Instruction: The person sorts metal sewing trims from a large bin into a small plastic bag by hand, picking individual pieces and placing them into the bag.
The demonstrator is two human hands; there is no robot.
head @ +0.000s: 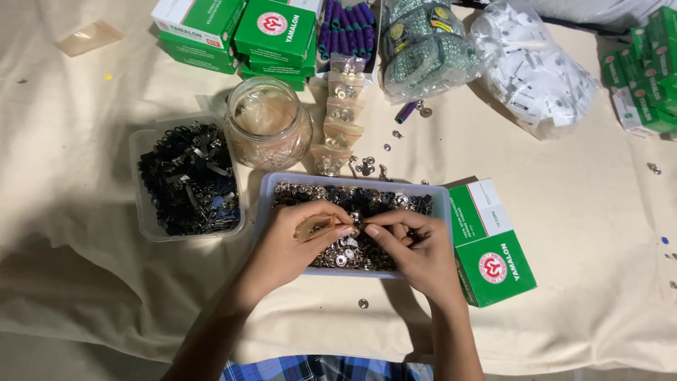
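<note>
My left hand (293, 243) holds a small clear plastic bag (315, 226) over a clear rectangular tray (441, 197) full of silver and black metal snap buttons (352, 250). My right hand (412, 247) is over the same tray, fingertips pinched at the bag's mouth beside my left fingers. Whether a snap button sits between the right fingertips I cannot tell. Both forearms reach in from the bottom edge.
A second clear tray (141, 141) of black clips stands at left, a glass jar (268, 123) of clear bags behind. Small filled bags (342, 120) lie in a row. Green-and-white boxes (490, 243) sit right and at the back. Loose snaps dot the cloth.
</note>
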